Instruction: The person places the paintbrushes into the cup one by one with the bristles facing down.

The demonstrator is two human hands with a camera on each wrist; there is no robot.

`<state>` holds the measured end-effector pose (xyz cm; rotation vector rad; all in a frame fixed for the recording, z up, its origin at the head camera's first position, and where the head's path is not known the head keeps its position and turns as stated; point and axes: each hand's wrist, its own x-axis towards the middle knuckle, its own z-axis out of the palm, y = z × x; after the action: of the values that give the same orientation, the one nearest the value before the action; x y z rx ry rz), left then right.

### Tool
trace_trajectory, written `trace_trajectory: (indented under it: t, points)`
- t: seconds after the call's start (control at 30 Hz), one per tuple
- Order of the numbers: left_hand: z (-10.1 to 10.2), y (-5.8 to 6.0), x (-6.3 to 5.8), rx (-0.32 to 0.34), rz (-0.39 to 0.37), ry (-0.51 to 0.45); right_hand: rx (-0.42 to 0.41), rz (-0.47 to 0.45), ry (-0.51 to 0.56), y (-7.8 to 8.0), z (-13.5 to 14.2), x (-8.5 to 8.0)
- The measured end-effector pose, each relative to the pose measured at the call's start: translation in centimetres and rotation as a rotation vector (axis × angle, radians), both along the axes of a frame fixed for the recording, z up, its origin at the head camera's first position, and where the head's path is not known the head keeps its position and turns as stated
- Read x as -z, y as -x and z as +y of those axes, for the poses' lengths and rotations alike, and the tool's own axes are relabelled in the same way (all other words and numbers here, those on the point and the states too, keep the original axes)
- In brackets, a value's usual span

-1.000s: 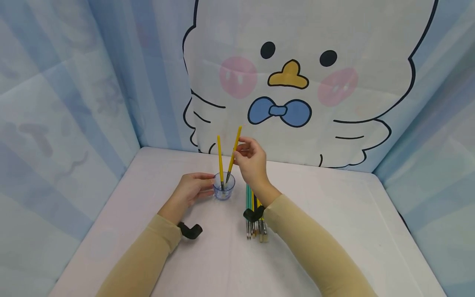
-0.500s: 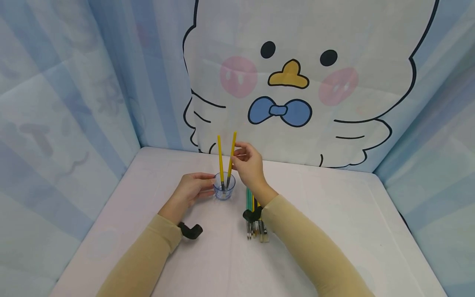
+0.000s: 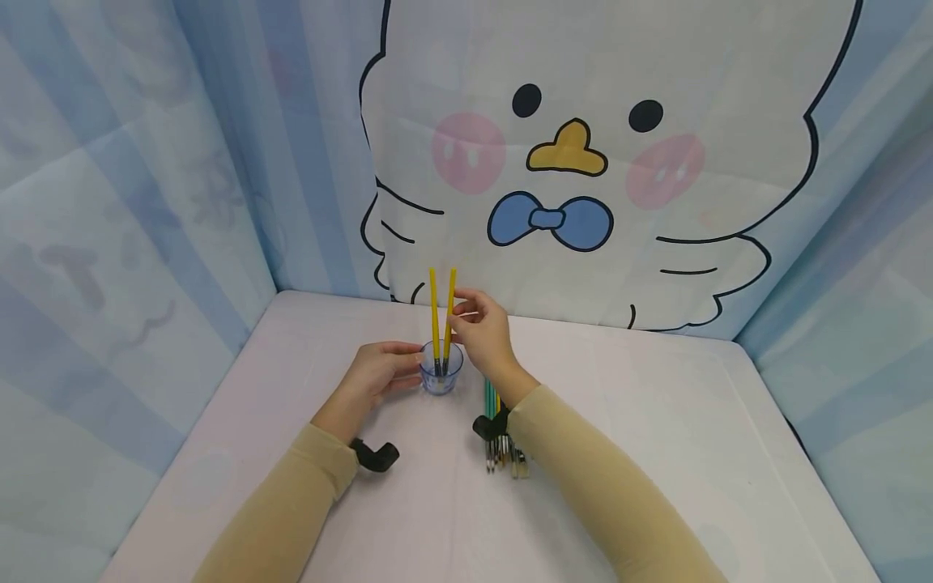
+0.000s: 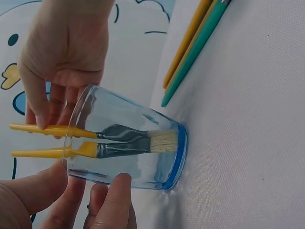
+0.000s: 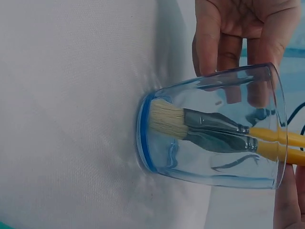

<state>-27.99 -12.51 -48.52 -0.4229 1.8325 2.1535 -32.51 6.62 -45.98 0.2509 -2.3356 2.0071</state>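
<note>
Long tan sleeves were worn on both sides, the left sleeve [image 3: 280, 502] ending just behind the left hand [image 3: 375, 372] and the right sleeve [image 3: 605, 486] just behind the right hand [image 3: 484, 336]. Both looked plain, with soft creases, and a line, seam or fold, marked off the left cuff [image 3: 331, 455]. By each wrist, on the side toward the other hand, sat a black piece: the left piece [image 3: 377, 458] bent and blunt-ended, the right piece [image 3: 487, 428] likewise curved.
</note>
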Motion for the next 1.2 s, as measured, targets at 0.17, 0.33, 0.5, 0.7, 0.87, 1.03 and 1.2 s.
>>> trace_trajectory:
  t: [0.17, 0.33, 0.5, 0.7, 0.87, 1.03, 1.2]
  points:
    - [0.0, 0.1, 0.2, 0.002, 0.007, -0.004, -0.010, -0.020, 0.022, 0.3, -0.3, 0.2]
    - [0.0, 0.0, 0.2, 0.003, 0.007, -0.003, -0.007, -0.027, 0.018, 0.4, -0.6, 0.4]
    - [-0.1, 0.0, 0.3, 0.002, 0.006, 0.000, 0.007, -0.016, 0.020, 0.4, -1.0, 0.4]
    - [-0.1, 0.1, 0.3, 0.003, 0.002, 0.003, 0.012, -0.012, 0.021, 0.5, -1.1, 0.5]
    - [0.0, 0.1, 0.4, 0.003, 0.006, -0.006, -0.007, -0.033, 0.009, 0.4, -1.1, 0.6]
    - [0.0, 0.1, 0.4, 0.004, 0.009, -0.006, -0.021, -0.057, -0.011, 0.4, -0.9, 0.8]
    - [0.0, 0.1, 0.3, 0.000, 0.005, 0.001, -0.032, -0.067, 0.015, 0.4, -0.8, 1.0]
